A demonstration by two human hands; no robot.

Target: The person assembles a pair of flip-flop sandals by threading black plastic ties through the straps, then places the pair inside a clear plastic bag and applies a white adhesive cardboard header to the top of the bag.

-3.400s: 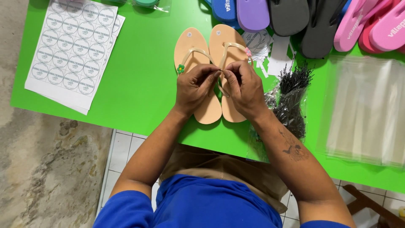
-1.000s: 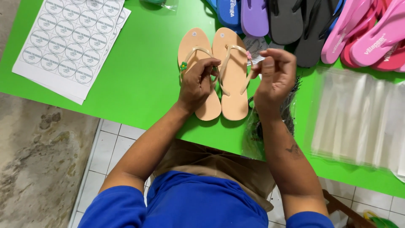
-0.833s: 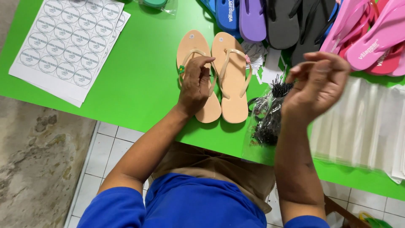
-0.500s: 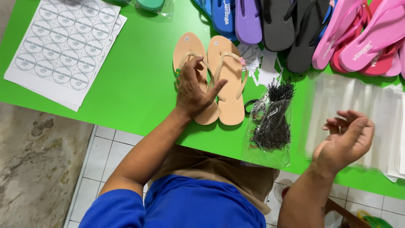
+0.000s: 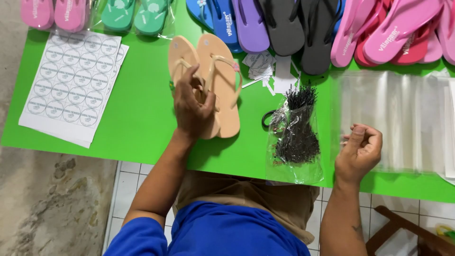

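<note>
Left hand [image 5: 192, 106] presses on the tan flip-flops [image 5: 222, 85], mid-desk [image 5: 137, 118]. Right hand [image 5: 359, 152] loosely curled, holding nothing visible, at the near desk edge on clear plastic bags [image 5: 403, 118]. Bag of black ties [image 5: 296, 137] between hands; sticker sheets [image 5: 73, 80] far left.

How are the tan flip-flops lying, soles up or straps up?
Straps up: both tan flip-flops lie flat on the green table, thongs visible, left hand on them.

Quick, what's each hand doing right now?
Left hand: gripping the tan flip-flops.
Right hand: loosely curled, holding nothing visible, by the clear bags.
</note>
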